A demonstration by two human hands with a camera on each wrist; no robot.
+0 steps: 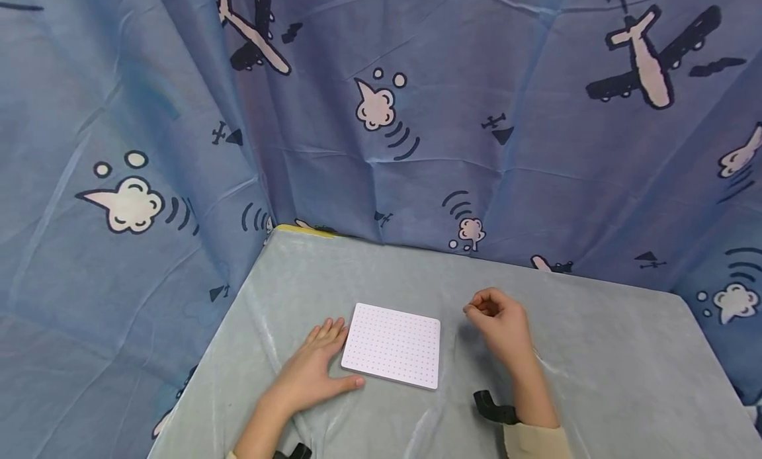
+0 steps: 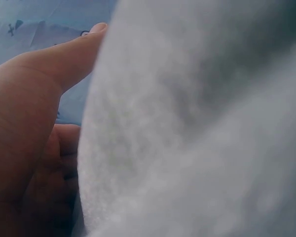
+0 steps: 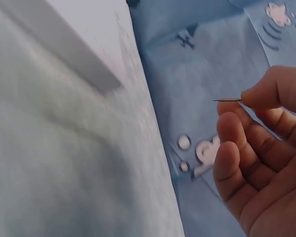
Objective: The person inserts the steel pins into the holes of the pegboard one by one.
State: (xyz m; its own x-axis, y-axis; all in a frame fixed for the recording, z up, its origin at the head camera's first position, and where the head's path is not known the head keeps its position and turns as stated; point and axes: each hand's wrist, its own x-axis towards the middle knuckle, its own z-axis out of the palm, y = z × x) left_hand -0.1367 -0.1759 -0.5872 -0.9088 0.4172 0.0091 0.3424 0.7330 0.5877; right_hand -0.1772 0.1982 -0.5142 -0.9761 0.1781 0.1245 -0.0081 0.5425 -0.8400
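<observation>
A white rectangular board (image 1: pixel 391 345) with a grid of small dots lies flat on the covered table. My left hand (image 1: pixel 312 370) rests on the cover at the board's left side, fingers spread, fingertips right at its edge and thumb by its near left corner. To the right of the board, my right hand (image 1: pixel 500 323) is raised over the table. Between thumb and index finger it pinches a thin needle-like pin (image 3: pixel 226 100), whose pointed tip sticks out in the right wrist view. The other fingers curl loosely. Blurred pale cloth hides much of the left wrist view.
A pale grey-green cloth (image 1: pixel 607 360) with creases covers the table. Behind and to the left hangs a blue curtain (image 1: pixel 321 128) printed with planes and clouds. A yellow strip (image 1: pixel 306 231) shows at the table's far left corner. Black bands (image 1: pixel 494 409) sit on both wrists.
</observation>
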